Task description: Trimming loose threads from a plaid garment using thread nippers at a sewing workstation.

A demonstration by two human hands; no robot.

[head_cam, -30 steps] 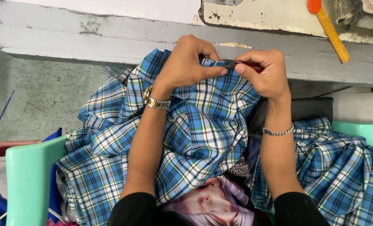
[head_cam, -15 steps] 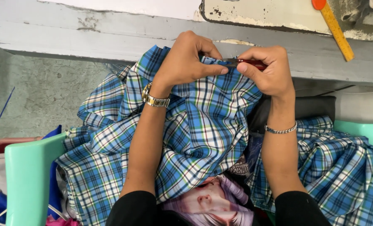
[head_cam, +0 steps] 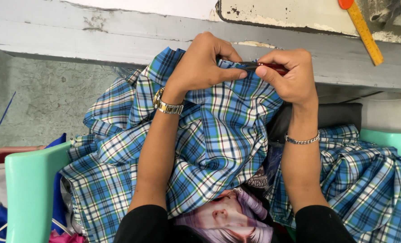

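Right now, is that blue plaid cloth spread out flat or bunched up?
Bunched up. The blue plaid cloth lies in heaped folds over the lap, its top edge pinched between the left hand and right hand.

Cloth [head_cam: 218, 135] lies on lap, below table edge [head_cam: 119, 40]; ruler [head_cam: 364, 31] on table far right; chair arms [head_cam: 25, 189] both sides.

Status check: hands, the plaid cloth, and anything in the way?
Left hand pinching plaid cloth at its top edge. Right hand gripping red tool against same edge. Nothing blocking; table just beyond.
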